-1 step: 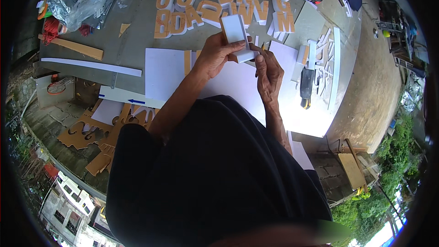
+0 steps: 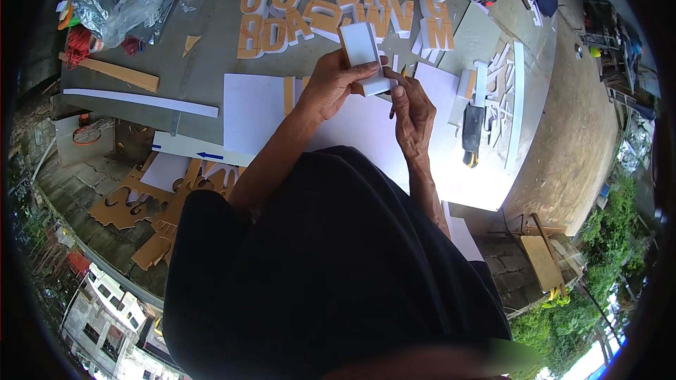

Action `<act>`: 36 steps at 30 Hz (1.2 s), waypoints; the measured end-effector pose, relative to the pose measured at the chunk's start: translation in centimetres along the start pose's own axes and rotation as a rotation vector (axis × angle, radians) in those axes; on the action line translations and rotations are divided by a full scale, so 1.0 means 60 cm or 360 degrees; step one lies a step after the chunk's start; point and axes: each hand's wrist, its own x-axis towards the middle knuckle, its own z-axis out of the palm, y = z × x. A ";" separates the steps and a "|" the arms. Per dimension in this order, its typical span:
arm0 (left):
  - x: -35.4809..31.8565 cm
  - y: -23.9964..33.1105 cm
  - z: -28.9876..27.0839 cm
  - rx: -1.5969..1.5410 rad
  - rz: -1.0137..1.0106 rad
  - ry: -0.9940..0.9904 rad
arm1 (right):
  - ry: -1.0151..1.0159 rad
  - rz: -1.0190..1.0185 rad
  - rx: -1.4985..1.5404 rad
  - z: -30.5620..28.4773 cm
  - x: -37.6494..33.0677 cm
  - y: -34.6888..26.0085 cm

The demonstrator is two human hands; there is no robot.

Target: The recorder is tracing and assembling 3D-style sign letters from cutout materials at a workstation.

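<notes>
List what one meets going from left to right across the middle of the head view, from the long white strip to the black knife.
Long white strip → white sheet → left hand → right hand → black utility knife.

Lower end of the white block point(image 2: 363, 53) hidden inside the left hand point(image 2: 331, 84); tool in the right hand point(image 2: 413, 114) too small to identify (only a thin tip shows below the grip).

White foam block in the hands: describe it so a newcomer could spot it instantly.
Start at the grey worktable strewn with orange-faced cut-out letters. Just in front of them, above a white sheet, the left hand grips a white foam block, the right hand at its lower edge. Unlike the letters, it is plain white, rectangular, and lifted off the table.
</notes>
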 end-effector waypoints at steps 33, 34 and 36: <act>0.007 -0.019 -0.026 -0.0248 -0.0009 -0.0419 | 0.0158 -0.0017 0.0123 0.010 -0.007 -0.006; 0.007 -0.022 -0.027 -0.0247 -0.0009 -0.0417 | 0.0162 -0.0059 0.0164 0.012 -0.004 -0.004; 0.010 -0.030 -0.031 -0.0120 0.0104 -0.0420 | 0.0081 0.0029 0.0152 0.009 0.000 0.000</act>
